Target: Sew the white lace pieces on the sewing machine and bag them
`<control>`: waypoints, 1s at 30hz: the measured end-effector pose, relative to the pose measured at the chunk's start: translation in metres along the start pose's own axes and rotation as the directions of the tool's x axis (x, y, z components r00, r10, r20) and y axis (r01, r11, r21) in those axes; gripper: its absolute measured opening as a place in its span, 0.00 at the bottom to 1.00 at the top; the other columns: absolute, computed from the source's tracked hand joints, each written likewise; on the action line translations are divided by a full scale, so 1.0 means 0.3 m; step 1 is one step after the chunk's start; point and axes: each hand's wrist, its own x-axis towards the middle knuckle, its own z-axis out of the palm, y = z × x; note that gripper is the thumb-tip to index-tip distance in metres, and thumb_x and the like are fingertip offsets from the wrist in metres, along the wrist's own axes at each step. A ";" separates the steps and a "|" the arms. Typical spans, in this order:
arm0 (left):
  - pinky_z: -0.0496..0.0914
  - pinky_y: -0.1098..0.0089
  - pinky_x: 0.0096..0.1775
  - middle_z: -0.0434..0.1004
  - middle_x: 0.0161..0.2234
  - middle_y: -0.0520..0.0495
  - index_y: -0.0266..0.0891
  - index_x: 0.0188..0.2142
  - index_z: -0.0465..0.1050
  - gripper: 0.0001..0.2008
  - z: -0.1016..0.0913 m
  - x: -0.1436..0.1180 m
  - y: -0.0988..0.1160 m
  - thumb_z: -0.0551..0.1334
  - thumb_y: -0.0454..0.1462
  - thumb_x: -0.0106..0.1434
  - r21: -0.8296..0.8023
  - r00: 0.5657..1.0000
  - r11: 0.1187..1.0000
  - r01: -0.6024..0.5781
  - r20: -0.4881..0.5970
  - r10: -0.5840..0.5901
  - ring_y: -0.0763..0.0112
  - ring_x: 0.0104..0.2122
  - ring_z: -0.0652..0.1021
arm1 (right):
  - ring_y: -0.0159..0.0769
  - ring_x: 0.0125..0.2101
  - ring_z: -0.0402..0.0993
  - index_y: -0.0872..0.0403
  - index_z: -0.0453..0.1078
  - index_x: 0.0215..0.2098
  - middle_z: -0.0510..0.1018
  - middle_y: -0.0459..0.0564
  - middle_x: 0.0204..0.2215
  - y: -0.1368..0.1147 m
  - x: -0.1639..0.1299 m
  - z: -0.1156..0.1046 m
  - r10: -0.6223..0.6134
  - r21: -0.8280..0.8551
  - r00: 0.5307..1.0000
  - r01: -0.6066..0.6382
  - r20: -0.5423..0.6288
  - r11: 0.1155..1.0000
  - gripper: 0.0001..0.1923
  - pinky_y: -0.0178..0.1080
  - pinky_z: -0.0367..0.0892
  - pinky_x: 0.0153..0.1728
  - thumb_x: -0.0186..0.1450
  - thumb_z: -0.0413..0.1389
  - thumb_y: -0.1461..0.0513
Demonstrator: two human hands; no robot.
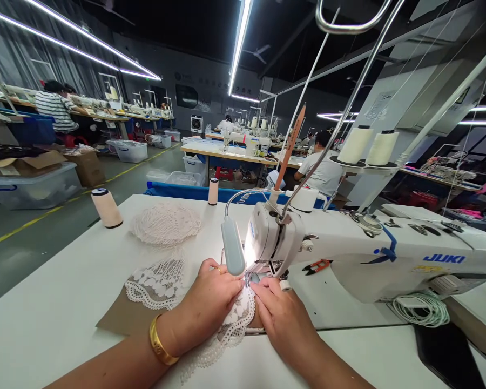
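Note:
A piece of white scalloped lace (243,312) lies under the needle area of a white JUKI sewing machine (344,265). My left hand (208,294) is closed on the lace's left side, thumb and fingers pinched close to the presser foot (249,279). From the right, my right hand (285,313) grips the lace edge, its fingertips just beside the foot. The fingertips partly hide the lace between them. More lace (157,281) spreads left of my left hand, over a brown sheet (119,314). A small grey lamp (234,246) lights the spot.
A lace pile (166,222) and peach thread cones (106,208) (213,192) stand on the white table (60,292). Orange snips (318,267) lie by the machine; a coiled cable (421,309) and a black phone-like slab (449,354) are at right. Co-workers sit beyond.

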 end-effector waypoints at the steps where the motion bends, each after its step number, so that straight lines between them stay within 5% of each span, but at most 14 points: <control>1: 0.61 0.52 0.49 0.84 0.40 0.47 0.41 0.39 0.77 0.11 -0.011 -0.004 0.007 0.56 0.29 0.72 0.000 0.999 1.000 0.024 0.044 -0.024 0.56 0.45 0.81 | 0.39 0.24 0.70 0.54 0.75 0.50 0.82 0.56 0.41 0.003 -0.002 -0.003 -0.005 0.017 1.000 0.005 0.012 1.000 0.19 0.42 0.63 0.27 0.73 0.45 0.72; 4: 0.59 0.48 0.53 0.81 0.45 0.46 0.41 0.38 0.74 0.03 -0.053 -0.027 0.056 0.62 0.36 0.70 -0.052 0.983 0.993 0.106 0.160 -0.096 0.53 0.48 0.78 | 0.40 0.28 0.73 0.55 0.73 0.55 0.81 0.55 0.38 0.013 -0.014 -0.011 -0.026 0.086 1.000 0.024 0.017 0.996 0.18 0.41 0.66 0.29 0.75 0.46 0.71; 6: 0.60 0.48 0.55 0.79 0.45 0.48 0.41 0.37 0.72 0.07 -0.067 -0.047 0.095 0.68 0.38 0.64 -0.108 0.975 0.987 0.118 0.200 -0.095 0.54 0.48 0.77 | 0.42 0.31 0.74 0.54 0.73 0.57 0.79 0.52 0.36 0.016 -0.024 -0.013 -0.044 0.120 0.999 0.041 0.023 0.992 0.18 0.41 0.67 0.31 0.75 0.47 0.70; 9: 0.63 0.51 0.53 0.77 0.42 0.49 0.41 0.35 0.67 0.06 -0.046 -0.068 0.119 0.63 0.30 0.61 -0.106 0.984 0.992 0.064 0.169 -0.046 0.58 0.44 0.76 | 0.43 0.32 0.73 0.50 0.76 0.50 0.76 0.49 0.32 0.014 -0.027 -0.008 -0.037 0.132 0.998 0.029 0.060 0.991 0.16 0.41 0.65 0.32 0.74 0.48 0.68; 14: 0.66 0.63 0.37 0.73 0.32 0.48 0.43 0.32 0.59 0.10 0.012 -0.038 0.063 0.51 0.26 0.63 -0.141 0.998 0.988 0.067 0.016 -0.066 0.63 0.31 0.71 | 0.36 0.25 0.68 0.50 0.72 0.35 0.71 0.43 0.25 0.003 0.014 -0.016 0.171 0.325 0.975 -0.210 0.145 0.922 0.14 0.38 0.60 0.29 0.76 0.47 0.62; 18: 0.68 0.67 0.35 0.73 0.31 0.51 0.44 0.37 0.63 0.10 -0.015 0.016 0.038 0.49 0.28 0.64 -0.329 0.968 0.910 0.252 0.086 -0.236 0.65 0.30 0.72 | 0.35 0.22 0.60 0.49 0.70 0.33 0.61 0.39 0.18 -0.009 0.044 -0.035 0.302 0.483 0.931 -0.366 0.206 0.796 0.13 0.36 0.55 0.25 0.74 0.49 0.57; 30: 0.69 0.69 0.35 0.70 0.29 0.52 0.41 0.25 0.63 0.10 -0.051 0.045 0.045 0.51 0.30 0.62 -0.394 0.967 0.884 0.253 0.126 -0.221 0.69 0.29 0.71 | 0.36 0.22 0.59 0.49 0.70 0.32 0.61 0.40 0.19 -0.022 0.049 -0.038 0.354 0.553 0.896 -0.443 0.267 0.705 0.13 0.36 0.53 0.23 0.72 0.50 0.55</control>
